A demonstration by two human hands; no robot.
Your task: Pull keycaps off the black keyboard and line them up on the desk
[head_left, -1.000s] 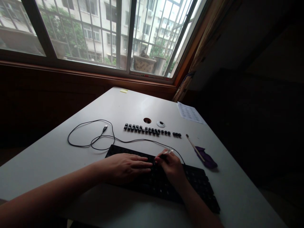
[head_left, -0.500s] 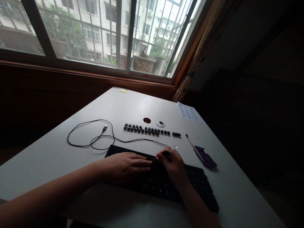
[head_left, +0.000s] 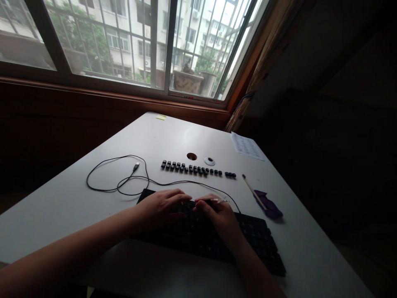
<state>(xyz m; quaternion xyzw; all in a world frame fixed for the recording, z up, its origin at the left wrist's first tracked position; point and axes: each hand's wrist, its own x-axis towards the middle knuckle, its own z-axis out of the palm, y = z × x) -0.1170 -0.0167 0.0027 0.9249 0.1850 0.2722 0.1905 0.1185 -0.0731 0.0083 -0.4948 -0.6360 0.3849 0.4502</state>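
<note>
A black keyboard [head_left: 262, 238] lies slantwise on the white desk in front of me. My left hand [head_left: 156, 210] rests over its left and middle part, fingers stretched out and thumb apart. Close beside it, my right hand [head_left: 222, 218] is closed around what looks like a keycap puller [head_left: 221, 200], with a dark handle and thin wire prongs pointing right. The fingertips of both hands nearly meet above the upper rows of keys. What lies under the fingers is hidden. Beyond the keyboard, several loose black keycaps [head_left: 195, 169] stand in rows.
The keyboard's cable [head_left: 102, 189] loops on the left, its USB plug [head_left: 136, 166] lying free. Right of the keyboard, a thin brush [head_left: 254, 191] lies across a purple cloth [head_left: 271, 209]. Farther back are a desk hole [head_left: 192, 157], its round cover [head_left: 209, 162] and a printed sheet [head_left: 248, 147].
My left hand has shifted up the keyboard, its fingers lifting and its thumb spreading. My right hand has moved slightly left, and the puller's prongs have tipped lower.
</note>
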